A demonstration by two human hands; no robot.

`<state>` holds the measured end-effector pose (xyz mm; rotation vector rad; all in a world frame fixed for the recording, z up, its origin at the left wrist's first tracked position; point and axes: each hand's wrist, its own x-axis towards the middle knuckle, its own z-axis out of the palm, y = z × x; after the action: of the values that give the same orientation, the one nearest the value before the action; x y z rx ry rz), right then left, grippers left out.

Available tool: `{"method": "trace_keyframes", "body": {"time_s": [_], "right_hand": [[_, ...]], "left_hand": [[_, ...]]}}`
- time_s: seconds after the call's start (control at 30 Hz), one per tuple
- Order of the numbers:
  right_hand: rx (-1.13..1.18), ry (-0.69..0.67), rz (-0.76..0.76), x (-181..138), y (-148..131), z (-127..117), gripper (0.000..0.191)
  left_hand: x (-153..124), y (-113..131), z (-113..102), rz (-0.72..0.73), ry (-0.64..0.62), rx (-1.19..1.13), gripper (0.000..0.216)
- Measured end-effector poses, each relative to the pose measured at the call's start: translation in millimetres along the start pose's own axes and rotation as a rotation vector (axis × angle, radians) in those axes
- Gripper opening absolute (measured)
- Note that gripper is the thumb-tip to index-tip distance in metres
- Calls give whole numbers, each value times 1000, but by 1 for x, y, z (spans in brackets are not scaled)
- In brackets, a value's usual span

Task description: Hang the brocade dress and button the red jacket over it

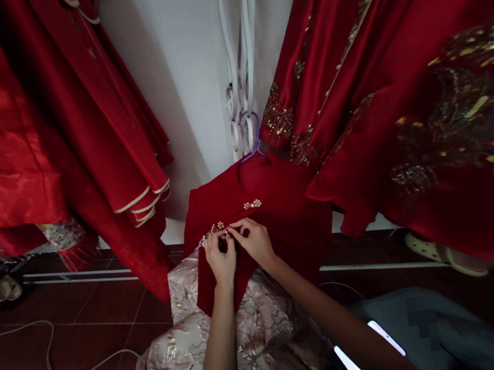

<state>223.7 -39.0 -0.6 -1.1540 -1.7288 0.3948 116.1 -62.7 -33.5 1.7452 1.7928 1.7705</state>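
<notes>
A dark red jacket point(290, 203) hangs in front of me on a purple hanger point(254, 141), its front flap pulled towards me. Beaded pearl-and-gold fasteners point(252, 204) sit on its front, with more beading point(212, 232) along the flap. My left hand point(221, 256) pinches the jacket's edge beside that beading, thumb and fingers closed. My right hand point(255, 241) is closed in a pinch, its fingertips meeting the left ones at the edge. Whatever small part lies between the right fingertips is hidden.
Red garments point(91, 108) hang at the left, and sequinned red ones point(399, 98) at the right. Pale patterned fabric point(170, 365) bunches below my arms. A lit phone point(386, 338) rests at lower right. A cable point(51, 356) crosses the tiled floor; a clog point(423, 247) stands right.
</notes>
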Motion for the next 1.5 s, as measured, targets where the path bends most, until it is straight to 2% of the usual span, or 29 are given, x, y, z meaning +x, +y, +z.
{"method": "trace_keyframes", "body": {"time_s": [0.47,0.8,0.93,1.1,1.23,1.3,1.4,1.5], "right_hand": [[2,-29,-18,-4,-2,-4,15],[-13,-20,-27,-2,4,-1,16],[77,-65,-22,2,5,-6,18],[207,-230,101,-17,1,-40,23],[167,-291,187,-56,11,-65,21],[119,-253,225,-72,22,-67,24],[53,-165,279,-85,38,-58,32],[-13,-189,295,-84,48,-45,33]], "left_hand": [[-1,3,-2,-23,30,9,13],[-2,-16,5,100,80,-45,11],[0,-15,6,29,59,-91,11],[-17,-4,-3,-87,2,-131,18],[-43,1,-18,-62,-191,-3,15],[-51,1,-23,-31,-276,53,20],[-53,-1,-25,8,-329,137,32],[-47,-3,-20,50,-361,276,33]]}}
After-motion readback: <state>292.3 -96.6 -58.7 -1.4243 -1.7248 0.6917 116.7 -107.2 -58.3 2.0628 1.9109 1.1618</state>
